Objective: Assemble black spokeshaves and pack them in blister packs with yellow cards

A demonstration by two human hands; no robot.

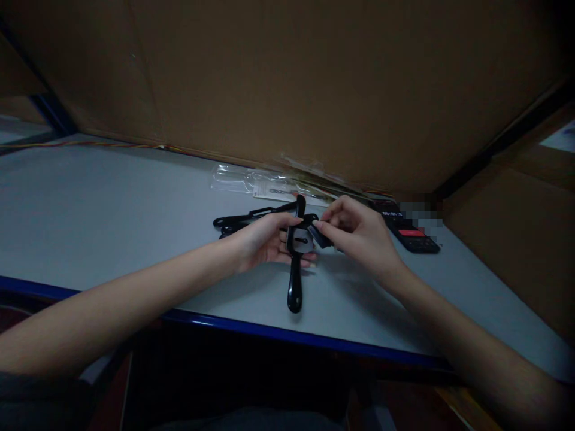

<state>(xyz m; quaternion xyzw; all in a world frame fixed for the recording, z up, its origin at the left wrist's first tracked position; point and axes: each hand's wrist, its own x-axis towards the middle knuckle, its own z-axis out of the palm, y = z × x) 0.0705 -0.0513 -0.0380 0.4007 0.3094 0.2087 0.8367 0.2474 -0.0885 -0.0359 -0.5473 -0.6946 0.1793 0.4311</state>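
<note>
A black spokeshave (294, 287) is held crosswise over the table by my left hand (267, 239), its two handles pointing away from and toward me. My left thumb presses on its upper part, with the other fingers underneath. A grey metal blade (302, 241) with a dark slot shows in its middle. My right hand (354, 230) pinches a small black cap-like piece (320, 237) close to the blade's right side; whether they touch I cannot tell. Behind my left hand lie more black spokeshaves (238, 221), overlapping and partly hidden.
Clear plastic packaging (231, 178) and a printed card (269, 190) lie along the cardboard wall (278, 78) at the back. On the right rests a black phone (411, 234) with a lit display. The table's blue edge (215, 322) runs in front of me.
</note>
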